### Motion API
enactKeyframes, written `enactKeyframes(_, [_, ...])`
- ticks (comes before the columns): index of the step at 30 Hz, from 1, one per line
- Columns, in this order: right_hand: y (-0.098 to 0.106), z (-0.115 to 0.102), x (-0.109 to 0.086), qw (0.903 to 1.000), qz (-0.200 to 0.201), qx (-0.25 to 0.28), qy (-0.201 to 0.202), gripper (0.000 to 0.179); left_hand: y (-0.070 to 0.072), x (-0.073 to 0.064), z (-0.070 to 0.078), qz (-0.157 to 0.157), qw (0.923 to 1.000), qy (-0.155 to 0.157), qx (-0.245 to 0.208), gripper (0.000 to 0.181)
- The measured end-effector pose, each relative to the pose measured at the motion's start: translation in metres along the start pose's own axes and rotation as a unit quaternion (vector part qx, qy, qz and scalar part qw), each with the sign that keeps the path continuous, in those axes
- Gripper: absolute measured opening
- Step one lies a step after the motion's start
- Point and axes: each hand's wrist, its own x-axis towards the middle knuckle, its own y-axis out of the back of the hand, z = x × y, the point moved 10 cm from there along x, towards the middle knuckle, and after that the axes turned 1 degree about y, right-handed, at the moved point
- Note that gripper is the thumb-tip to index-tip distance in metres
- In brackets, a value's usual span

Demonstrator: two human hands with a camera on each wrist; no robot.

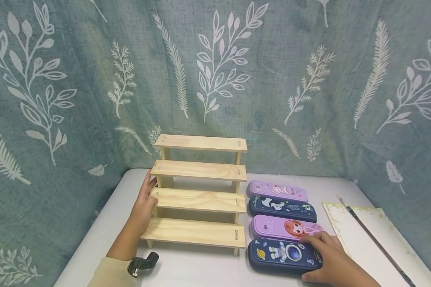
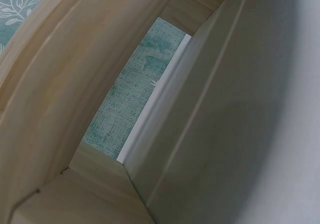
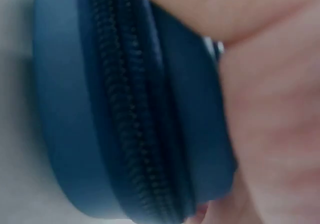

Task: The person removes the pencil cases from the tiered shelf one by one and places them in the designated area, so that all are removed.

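Note:
A stepped wooden rack (image 1: 201, 171) with several pale shelves stands at the middle of the table. My left hand (image 1: 145, 199) holds its left side, thumb near the second shelf from the bottom, the other fingers reaching behind. The left wrist view shows the rack's wooden boards (image 2: 60, 69) up close. With my right hand (image 1: 327, 255) I grip the right end of a navy zippered pencil case (image 1: 269, 255) with an astronaut on its lid. Its zipper (image 3: 130, 104) fills the right wrist view beside my palm.
Behind the astronaut case lie a purple pencil case with a girl (image 1: 273, 226), a navy panda case (image 1: 262, 206) and a lilac case (image 1: 262, 189). To the right, a paintbrush (image 1: 377, 241) rests across a pale sheet (image 1: 344, 227). A patterned curtain (image 1: 273, 79) surrounds the table.

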Motion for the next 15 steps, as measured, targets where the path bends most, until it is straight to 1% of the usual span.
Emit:
enactKeyframes(2, [-0.0009,-0.0002,-0.0004,1.0,-0.008,0.001,-0.002,0.092,0.0002,-0.0006,0.0,0.0,1.0,0.001,0.0,0.103])
enactKeyframes(7, [-0.0022,-0.0017,-0.0015,0.9999,-0.008,0.001,0.006,0.093,0.0004,-0.0028,0.0014,0.001,1.0,0.005,0.002,0.102])
enactKeyframes(9, [-0.003,-0.0003,-0.0014,0.9999,-0.012,0.002,0.003,0.095,0.0001,-0.003,0.0027,0.001,1.0,0.003,0.001,0.102])
enactKeyframes(15, [-0.0039,0.0022,-0.0027,0.9986,-0.046,0.024,-0.01,0.091,-0.0011,-0.0007,-0.0009,-0.001,0.9999,0.001,-0.011,0.103])
